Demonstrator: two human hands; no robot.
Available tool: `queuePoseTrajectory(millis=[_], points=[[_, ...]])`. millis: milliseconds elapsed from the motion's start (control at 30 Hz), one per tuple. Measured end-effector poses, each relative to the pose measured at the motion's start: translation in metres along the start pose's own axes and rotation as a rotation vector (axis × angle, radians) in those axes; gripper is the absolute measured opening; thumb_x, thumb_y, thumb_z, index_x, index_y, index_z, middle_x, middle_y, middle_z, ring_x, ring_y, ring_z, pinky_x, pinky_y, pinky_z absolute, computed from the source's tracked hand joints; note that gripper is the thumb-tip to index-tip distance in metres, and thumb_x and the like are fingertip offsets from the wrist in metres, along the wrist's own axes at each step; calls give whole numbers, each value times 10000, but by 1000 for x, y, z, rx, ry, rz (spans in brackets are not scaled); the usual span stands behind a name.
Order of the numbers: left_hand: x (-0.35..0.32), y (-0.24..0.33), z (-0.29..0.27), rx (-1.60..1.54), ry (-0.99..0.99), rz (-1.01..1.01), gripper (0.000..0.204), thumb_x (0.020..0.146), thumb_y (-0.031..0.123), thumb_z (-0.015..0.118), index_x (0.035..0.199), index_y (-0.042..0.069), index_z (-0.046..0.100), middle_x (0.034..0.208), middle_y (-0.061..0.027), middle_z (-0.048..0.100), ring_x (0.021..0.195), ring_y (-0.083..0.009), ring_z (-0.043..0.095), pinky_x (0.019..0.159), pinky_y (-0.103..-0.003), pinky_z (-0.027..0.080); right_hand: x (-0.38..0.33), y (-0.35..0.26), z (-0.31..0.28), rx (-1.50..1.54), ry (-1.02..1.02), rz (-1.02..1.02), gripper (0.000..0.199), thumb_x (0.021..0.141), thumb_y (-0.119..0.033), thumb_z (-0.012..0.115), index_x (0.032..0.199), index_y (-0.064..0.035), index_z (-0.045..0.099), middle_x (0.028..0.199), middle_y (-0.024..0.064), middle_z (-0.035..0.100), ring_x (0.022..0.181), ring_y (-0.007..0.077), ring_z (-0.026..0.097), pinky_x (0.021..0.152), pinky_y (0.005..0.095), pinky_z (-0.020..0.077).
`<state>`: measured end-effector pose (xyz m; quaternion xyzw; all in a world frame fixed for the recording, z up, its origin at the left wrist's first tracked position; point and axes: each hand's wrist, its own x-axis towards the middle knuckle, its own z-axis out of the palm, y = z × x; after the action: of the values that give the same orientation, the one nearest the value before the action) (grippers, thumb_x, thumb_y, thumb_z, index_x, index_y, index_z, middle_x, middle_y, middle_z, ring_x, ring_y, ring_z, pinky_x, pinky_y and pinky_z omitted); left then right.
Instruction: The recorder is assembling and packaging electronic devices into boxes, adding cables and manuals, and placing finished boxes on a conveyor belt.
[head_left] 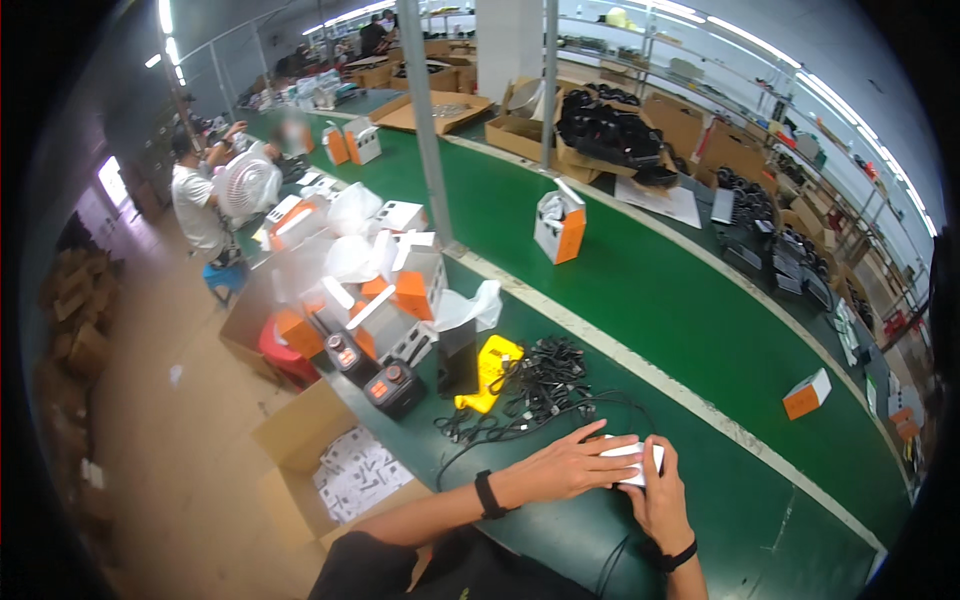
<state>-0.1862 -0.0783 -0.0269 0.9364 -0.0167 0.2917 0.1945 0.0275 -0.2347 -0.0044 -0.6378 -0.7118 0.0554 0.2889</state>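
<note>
Over the near green table, my right hand (660, 502) grips a small white box (648, 463) with its thumb and fingers around it. My left hand (562, 468) lies across the top of that box, fingers stretched out flat. A tangle of black cables (548, 378) lies just beyond my hands. Beside the tangle is a yellow object (490, 372), its kind unclear. Further left stand two black devices with orange markings, one nearer (394, 389) and one behind it (348, 358).
Opened orange-and-white boxes (415, 290) and plastic bags (352, 255) pile up at left. An open carton (362, 478) holds printed leaflets. Another carton (560, 232) stands on the green conveyor (660, 300). A person (195, 205) works near a white fan (247, 184).
</note>
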Motion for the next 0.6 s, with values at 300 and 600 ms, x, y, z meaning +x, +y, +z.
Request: queuePoseTrajectory(millis=[300,600], points=[[-12,26,-69,33,70,-285,514,975,189,787,1480,167,695,1604,-104,617,1402,-321,630,1182,-578,465,40,79,-44,-110,332,255,695,987,-259,800,1611,-51,578,1420,272,600,1224,452,656,1009,463,561],[-38,-11,-94,101,168,-655,308,948,30,766,1241,110,817,1316,-102,767,1151,-341,737,977,-437,608,105,90,-23,-260,481,150,391,957,-110,765,1343,-54,738,1424,201,647,1366,414,572,1176,510,461]])
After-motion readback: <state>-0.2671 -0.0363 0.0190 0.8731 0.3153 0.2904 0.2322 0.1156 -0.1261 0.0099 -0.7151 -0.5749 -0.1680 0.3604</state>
